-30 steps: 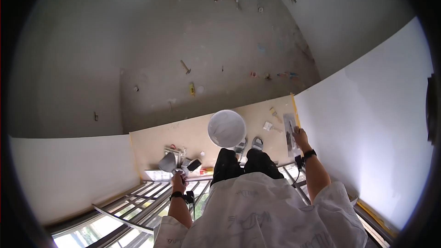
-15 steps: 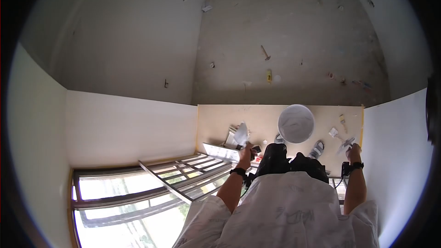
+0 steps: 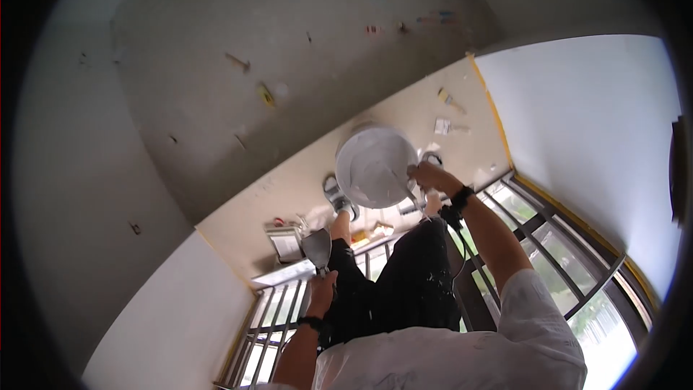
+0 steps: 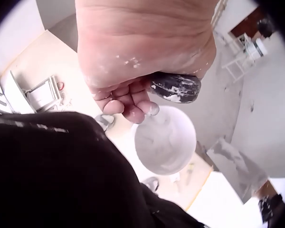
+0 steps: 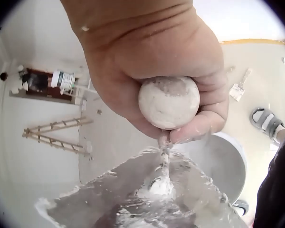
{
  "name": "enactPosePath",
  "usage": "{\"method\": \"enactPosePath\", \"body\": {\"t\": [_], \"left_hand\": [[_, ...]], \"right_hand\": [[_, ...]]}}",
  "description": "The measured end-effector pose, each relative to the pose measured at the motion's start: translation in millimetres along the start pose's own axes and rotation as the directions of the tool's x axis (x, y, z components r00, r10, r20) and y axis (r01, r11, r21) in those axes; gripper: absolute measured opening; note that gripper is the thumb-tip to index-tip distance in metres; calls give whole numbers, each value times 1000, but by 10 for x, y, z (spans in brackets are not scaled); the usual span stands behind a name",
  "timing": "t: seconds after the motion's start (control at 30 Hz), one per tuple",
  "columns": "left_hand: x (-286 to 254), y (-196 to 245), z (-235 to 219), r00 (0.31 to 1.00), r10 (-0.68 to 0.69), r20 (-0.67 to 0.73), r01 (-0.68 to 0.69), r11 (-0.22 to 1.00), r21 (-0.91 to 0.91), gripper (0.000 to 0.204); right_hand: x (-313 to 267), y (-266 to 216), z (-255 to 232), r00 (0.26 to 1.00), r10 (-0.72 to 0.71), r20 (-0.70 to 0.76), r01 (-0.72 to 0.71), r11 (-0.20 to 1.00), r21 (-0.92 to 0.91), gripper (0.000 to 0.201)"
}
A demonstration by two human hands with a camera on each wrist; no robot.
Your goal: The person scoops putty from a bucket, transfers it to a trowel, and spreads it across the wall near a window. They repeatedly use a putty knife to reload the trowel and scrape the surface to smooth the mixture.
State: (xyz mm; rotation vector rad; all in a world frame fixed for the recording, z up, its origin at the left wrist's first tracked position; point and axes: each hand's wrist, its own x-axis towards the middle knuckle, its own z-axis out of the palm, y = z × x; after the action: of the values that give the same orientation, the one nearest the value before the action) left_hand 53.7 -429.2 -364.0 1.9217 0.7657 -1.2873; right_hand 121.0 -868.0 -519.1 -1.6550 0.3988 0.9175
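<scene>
The left hand (image 3: 323,295) grips a broad-bladed scraper (image 3: 317,247), left of the bucket and over the knee. Its black, white-smeared handle (image 4: 176,88) shows in the left wrist view, where the left hand (image 4: 142,57) has its fingers curled. At the bucket's right rim is the right hand (image 3: 434,179), holding a trowel seen nearly edge-on in the head view. In the right wrist view the right hand (image 5: 161,71) wraps the trowel's round pale handle (image 5: 169,102) above a smeared metal blade (image 5: 133,190). White material lies inside the white bucket (image 3: 372,166).
Sandalled feet (image 3: 339,195) stand beside the bucket on a pale ledge. Brushes (image 3: 451,100) lie to the right; a framed item (image 3: 286,244) sits at left. Window bars (image 3: 271,325) run behind the person. Beyond the ledge edge are a hammer (image 3: 237,62) and yellow object (image 3: 266,94).
The right hand has moved with the trowel from near the right wall to the bucket's rim. The left hand still grips the scraper. The head view has swung and tilted.
</scene>
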Motion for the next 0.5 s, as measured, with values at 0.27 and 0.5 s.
{"method": "enactPosePath", "body": {"t": [0.27,0.5], "left_hand": [[198,-463,-303,985,29,-167,-69,969,-238,24],[130,-367,-249,983,97,-157,-135,957,-257,27]], "right_hand": [[2222,1135,1261,987,156,-31,-103,474,-874,25],[1632,590,1154,848,-3,531,428,594,-681,32]]}}
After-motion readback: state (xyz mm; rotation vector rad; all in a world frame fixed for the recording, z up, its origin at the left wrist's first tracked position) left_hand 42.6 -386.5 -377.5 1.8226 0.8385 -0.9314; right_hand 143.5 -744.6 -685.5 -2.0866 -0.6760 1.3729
